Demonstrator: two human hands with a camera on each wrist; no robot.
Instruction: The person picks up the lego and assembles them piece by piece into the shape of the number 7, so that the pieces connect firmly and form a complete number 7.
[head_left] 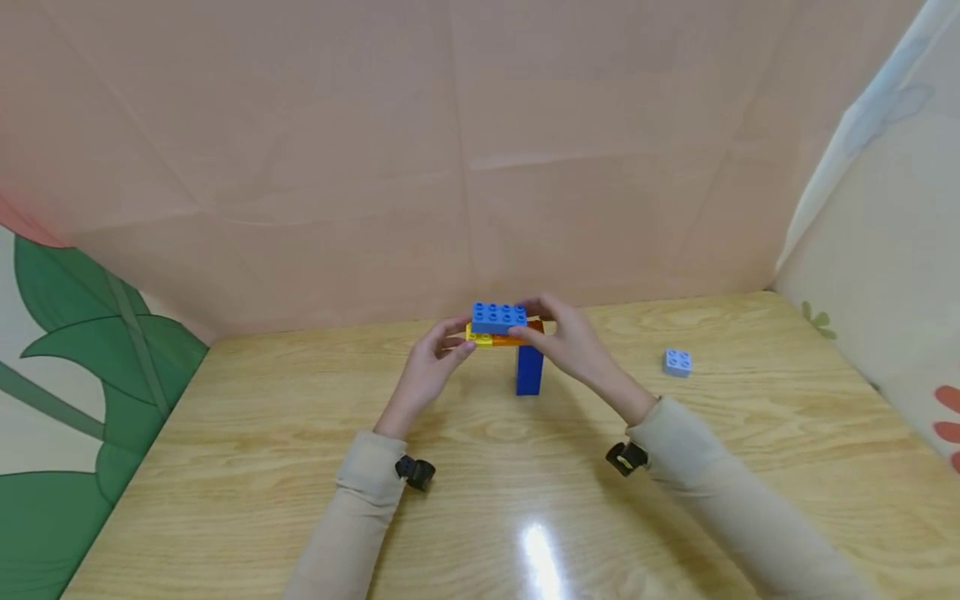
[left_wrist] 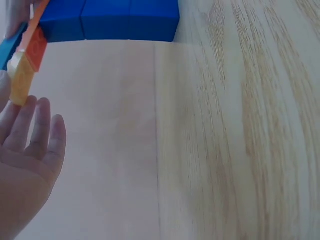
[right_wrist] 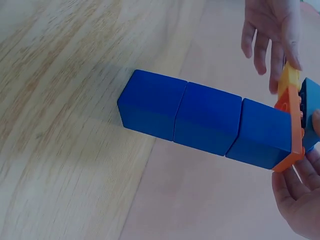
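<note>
A stack of three dark blue blocks (head_left: 528, 368) stands upright on the table (head_left: 300, 433), a pale wood-grain top with a glossy sheen. The blocks are smooth, square-edged plastic, their seams plain in the right wrist view. On top of the column lies a thin flat layer, an orange plate (head_left: 517, 337) joined to a yellow plate (head_left: 480, 336), and above that sits a light blue brick (head_left: 498, 317), a long rectangle with two rows of round studs.

The left hand (head_left: 433, 367) comes in from 9 o'clock of the column; its fingertips touch the yellow end of the flat layer, and in the left wrist view the fingers lie nearly straight, side by side, not curled round anything. The right hand (head_left: 572, 337) closes in from 3 o'clock, its thumb and fingers pinching the orange plate and the end of the light blue brick.

At 3 o'clock of the column, well apart from it, a small pale blue brick (head_left: 677, 362) with four studs lies alone on the table. Both forearms wear beige knit sleeves, each with a small black wrist camera.
</note>
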